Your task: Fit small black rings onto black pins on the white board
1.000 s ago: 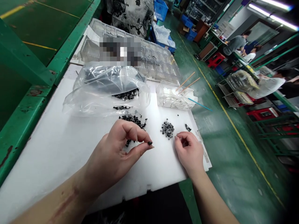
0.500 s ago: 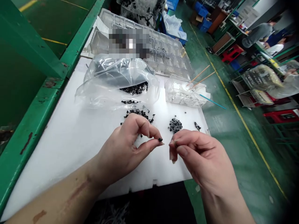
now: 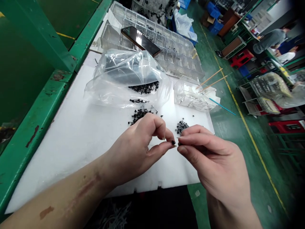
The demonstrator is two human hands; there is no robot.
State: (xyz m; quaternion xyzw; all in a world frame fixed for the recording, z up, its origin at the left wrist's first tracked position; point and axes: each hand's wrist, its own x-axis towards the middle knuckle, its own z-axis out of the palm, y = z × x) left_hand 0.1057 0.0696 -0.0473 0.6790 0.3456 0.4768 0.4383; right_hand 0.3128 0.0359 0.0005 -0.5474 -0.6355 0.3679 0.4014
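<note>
And there they were, fingertip to fingertip! The left hand (image 3: 140,149) pinched a small black part (image 3: 173,142) between thumb and forefinger, right at the tips, above the white board (image 3: 78,127). Facing it, the right hand (image 3: 216,156) was closed in a pinch too, gripping a tiny dark piece (image 3: 179,143), mostly hidden, its shape impossible to tell. Only a narrow gap showed between the two pinches! Just beyond the right fingers sat a pile of small rings (image 3: 182,126), partly covered by that hand. Beyond the left knuckles spread a heap of black parts (image 3: 139,115), and behind that a clear plastic bag (image 3: 111,92) with more black pieces. Farther out from both hands, a phone (image 3: 141,40) lay across a compartment tray (image 3: 190,68).
</note>
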